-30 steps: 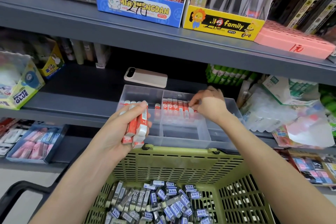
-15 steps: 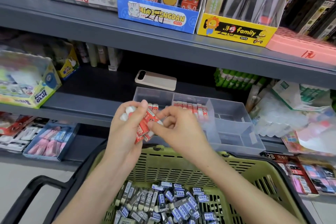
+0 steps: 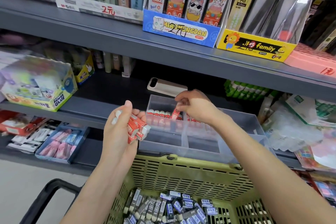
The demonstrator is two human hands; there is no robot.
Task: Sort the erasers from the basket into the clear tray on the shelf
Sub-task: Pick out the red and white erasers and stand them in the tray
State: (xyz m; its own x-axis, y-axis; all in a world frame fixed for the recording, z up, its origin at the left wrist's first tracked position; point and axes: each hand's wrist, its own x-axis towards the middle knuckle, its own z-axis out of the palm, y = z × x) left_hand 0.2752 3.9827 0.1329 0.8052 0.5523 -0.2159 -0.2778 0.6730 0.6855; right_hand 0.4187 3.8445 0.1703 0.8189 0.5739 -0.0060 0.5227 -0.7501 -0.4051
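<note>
On the middle shelf (image 3: 101, 104), the clear tray (image 3: 203, 142) sits just behind the green basket (image 3: 181, 171). My right hand (image 3: 197, 108) pinches one red-sleeved eraser (image 3: 175, 114) between thumb and fingertips. The eraser is tilted over the tray's rear left compartment, where a row of matching erasers (image 3: 160, 114) stands upright along the back wall. My left hand (image 3: 120, 129) grips a small stack of red-sleeved erasers (image 3: 138, 130) in curled fingers, just left of the tray's front corner. The basket below holds a loose heap of dark-sleeved erasers (image 3: 172, 207).

Handling, as I judge it:
- Each eraser is a light, stiff little block. Its paper sleeve is smoother than the exposed white rubber end.
- Take hold across the sleeve's two broad faces near the upper end. This leaves the lower end free to seat in the row.
- Slight grip force should suffice. The sleeve may slip off the rubber if pulled by one end.
- The stack in my left hand could fan out and shed a piece.
</note>
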